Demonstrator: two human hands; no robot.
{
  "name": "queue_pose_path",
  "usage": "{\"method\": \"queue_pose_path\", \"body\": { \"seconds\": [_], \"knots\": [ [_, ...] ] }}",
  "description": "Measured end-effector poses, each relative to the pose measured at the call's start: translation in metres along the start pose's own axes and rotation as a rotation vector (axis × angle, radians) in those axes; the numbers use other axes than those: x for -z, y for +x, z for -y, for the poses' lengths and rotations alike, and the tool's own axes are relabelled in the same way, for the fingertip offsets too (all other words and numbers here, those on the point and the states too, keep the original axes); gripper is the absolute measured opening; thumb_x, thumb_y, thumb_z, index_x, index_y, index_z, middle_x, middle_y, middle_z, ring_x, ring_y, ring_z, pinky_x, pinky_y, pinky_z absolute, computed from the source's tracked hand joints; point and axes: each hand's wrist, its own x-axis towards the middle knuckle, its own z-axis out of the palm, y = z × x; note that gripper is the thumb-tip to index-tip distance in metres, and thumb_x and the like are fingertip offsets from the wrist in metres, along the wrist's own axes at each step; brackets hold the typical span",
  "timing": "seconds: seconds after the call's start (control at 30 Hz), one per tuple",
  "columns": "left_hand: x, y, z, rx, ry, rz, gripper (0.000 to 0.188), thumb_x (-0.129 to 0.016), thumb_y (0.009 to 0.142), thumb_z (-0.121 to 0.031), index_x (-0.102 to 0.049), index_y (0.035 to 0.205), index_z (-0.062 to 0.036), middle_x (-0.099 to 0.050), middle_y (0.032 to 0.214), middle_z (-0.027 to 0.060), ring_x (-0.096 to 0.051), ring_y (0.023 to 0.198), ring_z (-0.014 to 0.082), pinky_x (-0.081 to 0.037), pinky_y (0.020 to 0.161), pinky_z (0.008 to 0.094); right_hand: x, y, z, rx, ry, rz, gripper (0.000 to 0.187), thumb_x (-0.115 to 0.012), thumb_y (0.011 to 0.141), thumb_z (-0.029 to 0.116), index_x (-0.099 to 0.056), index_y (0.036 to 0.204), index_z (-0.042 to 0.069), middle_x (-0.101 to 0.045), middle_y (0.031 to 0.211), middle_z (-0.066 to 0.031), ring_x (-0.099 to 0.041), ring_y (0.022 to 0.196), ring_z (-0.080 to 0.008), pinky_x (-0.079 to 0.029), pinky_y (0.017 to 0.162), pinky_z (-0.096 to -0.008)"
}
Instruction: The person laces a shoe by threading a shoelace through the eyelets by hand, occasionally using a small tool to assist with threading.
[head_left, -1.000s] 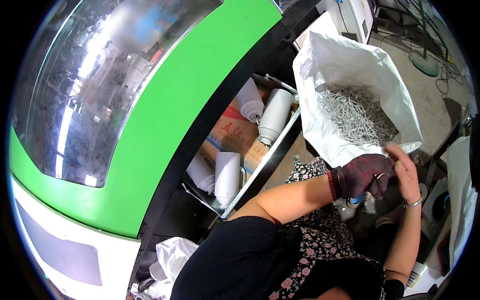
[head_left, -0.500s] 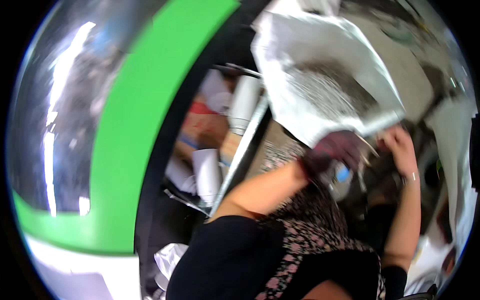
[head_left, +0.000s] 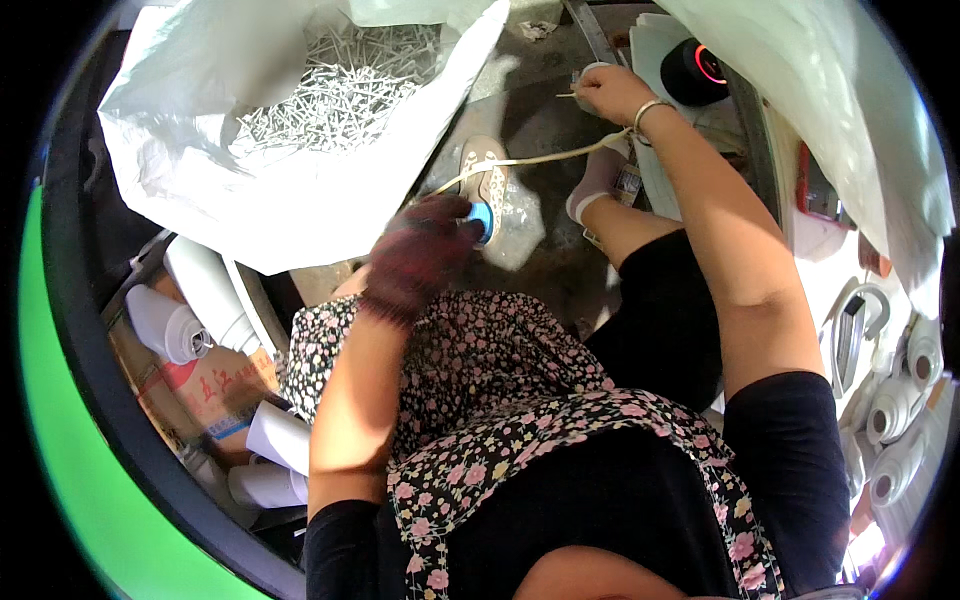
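A dark red knitted glove covers my left hand [head_left: 422, 252], whose fingers are curled round one end of a thin cream cord [head_left: 545, 158]. The cord stretches to the right and meets my bare right hand [head_left: 614, 95] near its wrist bracelet. My right fingers are pinched together, with a short pale end poking out beyond them. Directly above my left hand, a large white sack [head_left: 270, 215] gapes wide, and a heap of thin silvery nail-like pieces [head_left: 345, 105] lies inside it. What the glove's palm hides I cannot tell.
At left stand white rolls [head_left: 210, 290] and a printed cardboard box [head_left: 215, 390] beside a green-edged machine [head_left: 45, 420]. A black round device with a red ring [head_left: 692, 72] sits at upper right. White sheeting hangs at right above several white rolls [head_left: 895, 410]. My shoe [head_left: 486, 170] rests on the floor.
My view has swung to the right, so the sack now appears further left. My hands are further apart, with the cord stretched between them; my right hand has moved up and away.
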Motion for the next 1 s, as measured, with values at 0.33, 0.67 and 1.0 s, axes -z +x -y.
{"method": "queue_pose_path", "body": {
  "seconds": [0.33,0.67,1.0],
  "knots": [
    [-0.148,0.136,0.187,0.158,0.350,0.034,0.043,-0.052,0.086,-0.030,-0.060,0.118,-0.0038,-0.058,0.121,0.0240,-0.058,0.111,0.0365,-0.046,0.094,0.0455,-0.078,0.011,0.033,-0.158,0.309,0.104,0.026,-0.061,0.086,0.023,-0.069,0.096,0.001,-0.069,0.086,-0.0111,-0.062,0.080,-0.0194,-0.049,0.074,-0.0331],
    [-0.131,0.098,0.051,-0.406,0.356,0.540,0.037,-0.048,0.089,-0.029,-0.056,0.118,-0.0071,-0.063,0.114,0.0158,-0.060,0.103,0.0330,-0.050,0.085,0.0431,-0.159,0.041,0.033,-0.168,0.685,0.177,0.013,-0.062,0.087,0.015,-0.064,0.086,0.003,-0.064,0.077,-0.0050,-0.058,0.070,-0.0130,-0.048,0.068,-0.0305],
    [-0.160,0.122,0.147,-0.134,0.247,0.286,0.039,-0.050,0.088,-0.032,-0.058,0.115,-0.0043,-0.064,0.105,0.0211,-0.063,0.096,0.0351,-0.047,0.085,0.0440,-0.169,0.045,0.007,-0.420,0.930,0.102,0.012,-0.061,0.086,0.014,-0.065,0.090,0.004,-0.063,0.081,-0.0031,-0.057,0.072,-0.0126,-0.047,0.066,-0.0277]
  ]
}}
